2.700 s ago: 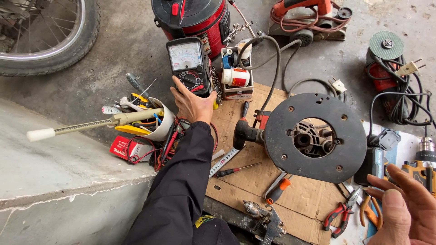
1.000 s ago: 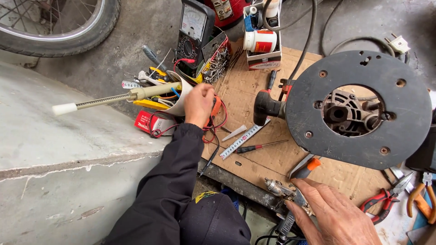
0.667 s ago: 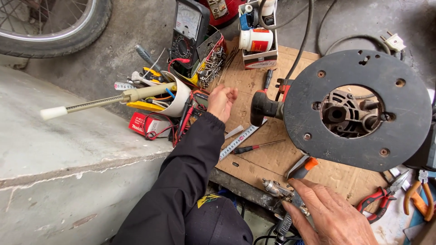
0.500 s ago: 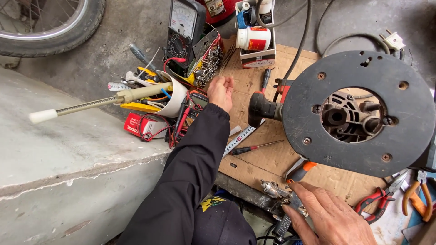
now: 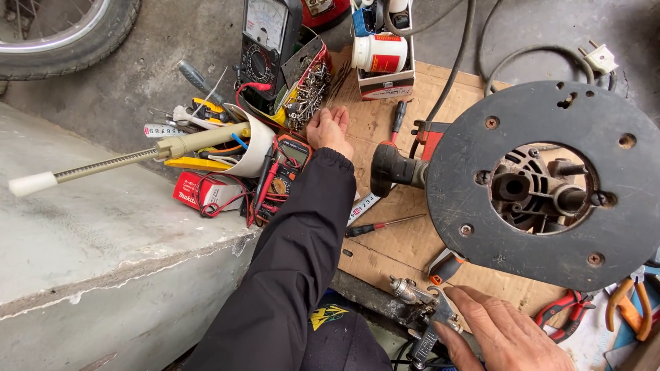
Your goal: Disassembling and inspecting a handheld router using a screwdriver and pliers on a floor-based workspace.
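One round black router base (image 5: 550,185), screws showing.

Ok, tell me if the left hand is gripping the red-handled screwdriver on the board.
No, the left hand lies open and empty beside the tray of screws, while the red-handled screwdriver lies apart on the wooden board.

two multimeters are seen: an analog multimeter (image 5: 265,38) at twelve o'clock and a digital multimeter (image 5: 287,168) below it. one router (image 5: 543,185), one white jar (image 5: 381,53), one electrical plug (image 5: 599,57) and two pliers (image 5: 567,316) (image 5: 629,309) are counted.
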